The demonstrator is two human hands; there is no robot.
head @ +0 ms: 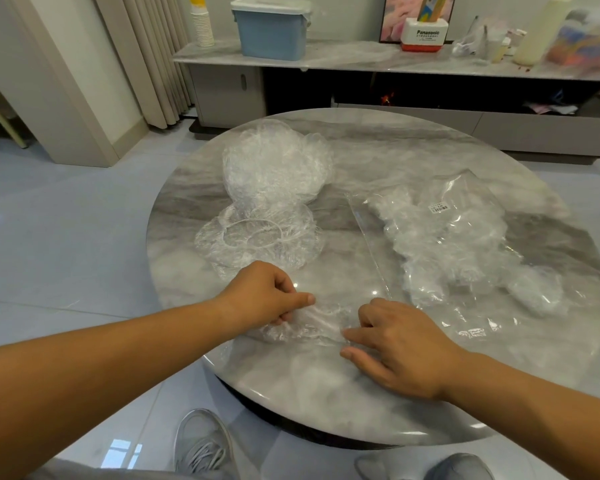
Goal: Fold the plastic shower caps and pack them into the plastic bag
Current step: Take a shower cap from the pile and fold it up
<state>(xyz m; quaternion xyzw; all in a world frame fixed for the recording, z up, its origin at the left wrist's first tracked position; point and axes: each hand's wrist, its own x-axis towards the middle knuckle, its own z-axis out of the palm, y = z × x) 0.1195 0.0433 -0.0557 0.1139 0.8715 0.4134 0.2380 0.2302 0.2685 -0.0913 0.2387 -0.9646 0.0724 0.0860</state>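
Observation:
A clear shower cap point(312, 323), crumpled flat, lies near the front of the round marble table point(361, 403) between my hands. My left hand point(264, 296) pinches its left end with thumb and curled fingers. My right hand point(395, 344) pinches its right end between thumb and forefinger. Another cap point(257, 240) lies spread out with its elastic ring up, just beyond my left hand. Behind it stands a heap of loose caps point(274, 164). The clear plastic bag point(447, 244), with folded caps inside and a barcode label, lies to the right.
A low marble-topped cabinet point(361, 60) runs along the back, holding a blue lidded box point(272, 29), a stack of paper cups point(201, 22) and other items. A curtain hangs at the back left. My grey shoes point(201, 445) show below the table edge on a tiled floor.

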